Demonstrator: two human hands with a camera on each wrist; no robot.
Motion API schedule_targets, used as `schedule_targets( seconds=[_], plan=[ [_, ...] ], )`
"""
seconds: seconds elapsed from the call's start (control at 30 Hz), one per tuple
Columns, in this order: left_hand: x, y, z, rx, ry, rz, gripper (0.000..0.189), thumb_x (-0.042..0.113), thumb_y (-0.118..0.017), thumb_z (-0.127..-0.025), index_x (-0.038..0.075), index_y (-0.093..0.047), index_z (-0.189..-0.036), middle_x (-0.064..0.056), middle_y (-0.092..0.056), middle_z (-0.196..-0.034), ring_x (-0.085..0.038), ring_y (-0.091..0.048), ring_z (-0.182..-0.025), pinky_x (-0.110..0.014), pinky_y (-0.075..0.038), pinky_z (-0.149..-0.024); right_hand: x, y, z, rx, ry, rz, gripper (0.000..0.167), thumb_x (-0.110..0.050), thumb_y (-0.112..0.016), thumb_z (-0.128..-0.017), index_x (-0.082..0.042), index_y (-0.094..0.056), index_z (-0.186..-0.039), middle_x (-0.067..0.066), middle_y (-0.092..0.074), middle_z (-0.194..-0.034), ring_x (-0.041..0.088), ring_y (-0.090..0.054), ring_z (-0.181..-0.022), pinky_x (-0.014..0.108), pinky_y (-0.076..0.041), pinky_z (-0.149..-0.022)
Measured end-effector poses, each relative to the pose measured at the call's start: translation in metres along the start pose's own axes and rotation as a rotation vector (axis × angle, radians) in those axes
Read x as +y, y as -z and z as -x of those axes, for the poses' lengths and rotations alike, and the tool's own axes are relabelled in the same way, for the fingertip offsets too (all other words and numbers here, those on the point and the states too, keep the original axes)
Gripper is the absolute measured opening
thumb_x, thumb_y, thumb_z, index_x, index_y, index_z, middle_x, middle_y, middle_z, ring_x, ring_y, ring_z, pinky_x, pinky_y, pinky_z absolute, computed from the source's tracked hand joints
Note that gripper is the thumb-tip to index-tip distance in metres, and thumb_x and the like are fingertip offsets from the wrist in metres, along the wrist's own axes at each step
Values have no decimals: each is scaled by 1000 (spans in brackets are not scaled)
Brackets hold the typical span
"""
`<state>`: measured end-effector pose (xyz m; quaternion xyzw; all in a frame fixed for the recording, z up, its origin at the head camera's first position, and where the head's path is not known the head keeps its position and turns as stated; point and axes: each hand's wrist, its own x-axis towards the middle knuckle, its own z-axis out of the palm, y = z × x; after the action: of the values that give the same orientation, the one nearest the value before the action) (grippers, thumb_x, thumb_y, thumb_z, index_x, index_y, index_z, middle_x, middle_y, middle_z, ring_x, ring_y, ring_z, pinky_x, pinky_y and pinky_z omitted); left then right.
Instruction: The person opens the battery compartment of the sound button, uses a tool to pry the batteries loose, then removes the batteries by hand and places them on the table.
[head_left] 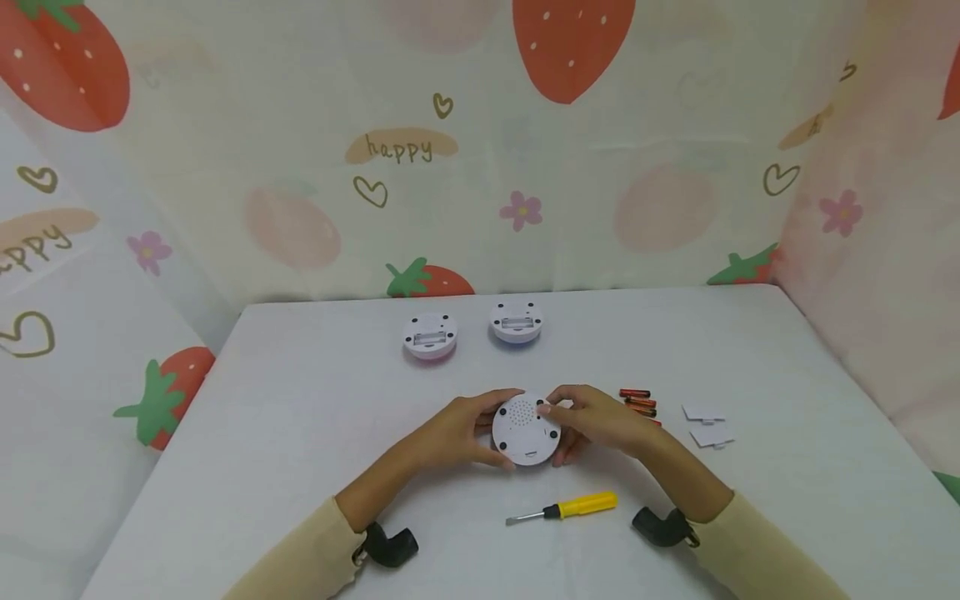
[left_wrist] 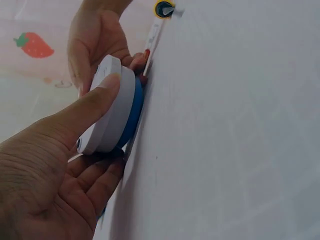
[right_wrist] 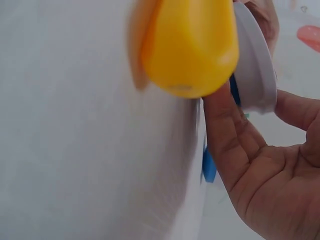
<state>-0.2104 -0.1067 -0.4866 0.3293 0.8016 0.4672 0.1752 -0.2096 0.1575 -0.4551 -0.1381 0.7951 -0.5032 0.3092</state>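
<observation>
A round white battery device (head_left: 523, 440) with a blue lower part (left_wrist: 134, 112) is held between both hands. Its underside, with speaker holes and several dark feet, faces up. My left hand (head_left: 459, 432) grips its left side, thumb on the rim and fingers beneath. From the right, my right hand (head_left: 600, 423) holds the edge, thumb side over the top face and other fingers under it. Nearer to me lies a screwdriver (head_left: 588, 505) with a yellow handle, which hides part of the device in the right wrist view.
Two similar devices (head_left: 431, 337) (head_left: 516, 322) stand farther back with their battery compartments uncovered. Several red and orange batteries (head_left: 639, 406) lie right of my right hand. Beyond them are two small white covers (head_left: 711, 435). A patterned cloth (head_left: 480, 183) hangs behind the white table (head_left: 315, 375).
</observation>
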Motion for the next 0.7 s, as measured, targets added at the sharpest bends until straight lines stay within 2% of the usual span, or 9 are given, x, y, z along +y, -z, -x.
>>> schedule_targets(
  seconds=[0.13,0.27,0.43,0.7],
  plan=[
    [-6,-1,0,-9,-8,79,94,19,-92,-74,18,-42,-153,4,-49,-152,-8,-50,-135,-23,-44,-108,-1,0,3,-8,2,-18,36,-33,-53,-106,-3,-54,-125,18,-74,-78,31,-73,-70,32,-58,-80],
    [-11,-1,1,-7,3,117,90,21,-91,-77,19,-43,-153,4,-49,-153,-9,-48,-138,-23,-43,-108,-2,-1,4,-11,-8,-16,34,-29,-50,-108,-1,-53,-127,17,-74,-79,31,-73,-69,34,-61,-74],
    [-12,-2,1,4,-9,181,84,17,-87,-82,16,-43,-154,-1,-46,-155,-16,-47,-140,-26,-42,-110,-2,0,5,-8,-19,33,32,-24,-52,-107,1,-53,-127,15,-73,-77,30,-72,-66,34,-62,-67],
    [-11,-5,-1,16,-10,152,93,21,-90,-78,17,-40,-156,4,-47,-154,-9,-47,-138,-24,-41,-110,-5,-2,6,-27,-28,27,42,-23,-55,-106,3,-47,-138,15,-73,-78,30,-73,-66,34,-62,-66]
  ],
)
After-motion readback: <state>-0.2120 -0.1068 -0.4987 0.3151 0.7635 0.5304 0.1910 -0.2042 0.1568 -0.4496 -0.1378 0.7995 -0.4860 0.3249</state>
